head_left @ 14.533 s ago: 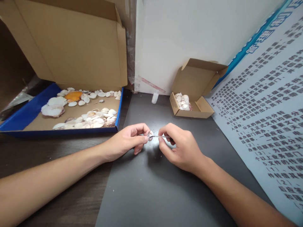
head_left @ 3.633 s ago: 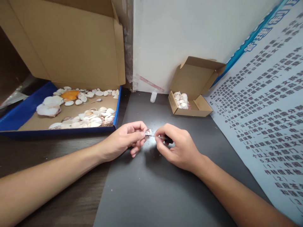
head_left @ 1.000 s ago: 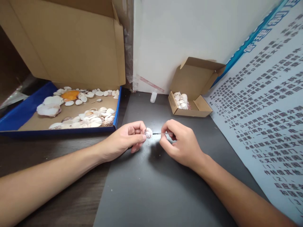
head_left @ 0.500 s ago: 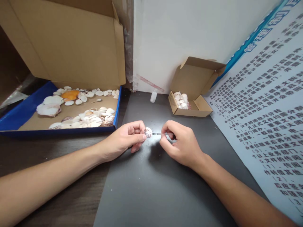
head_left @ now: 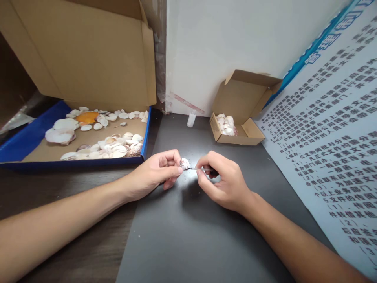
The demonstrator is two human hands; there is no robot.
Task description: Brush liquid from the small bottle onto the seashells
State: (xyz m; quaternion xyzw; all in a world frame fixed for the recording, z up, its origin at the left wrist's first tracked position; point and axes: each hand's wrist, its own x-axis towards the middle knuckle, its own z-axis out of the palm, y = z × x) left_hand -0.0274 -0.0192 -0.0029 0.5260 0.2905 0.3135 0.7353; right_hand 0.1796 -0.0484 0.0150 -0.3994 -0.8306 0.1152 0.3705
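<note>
My left hand [head_left: 160,173] pinches a small speckled white shell [head_left: 184,163] between thumb and forefinger, just above the dark mat [head_left: 188,236]. My right hand [head_left: 222,181] is closed on a thin metal tool [head_left: 196,169] with a dark handle. The tool's tip touches the shell's right side. Both hands hover near the middle of the mat, fingers curled.
A large open cardboard box with a blue rim [head_left: 35,137] holds several shells [head_left: 114,147] at the left. A small open carton [head_left: 238,131] with shells stands at the back right, a small white bottle [head_left: 191,120] beside it. A printed poster [head_left: 330,149] leans at the right.
My right hand has moved left, bringing the tool's tip onto the shell. The shell has turned slightly in my left fingers.
</note>
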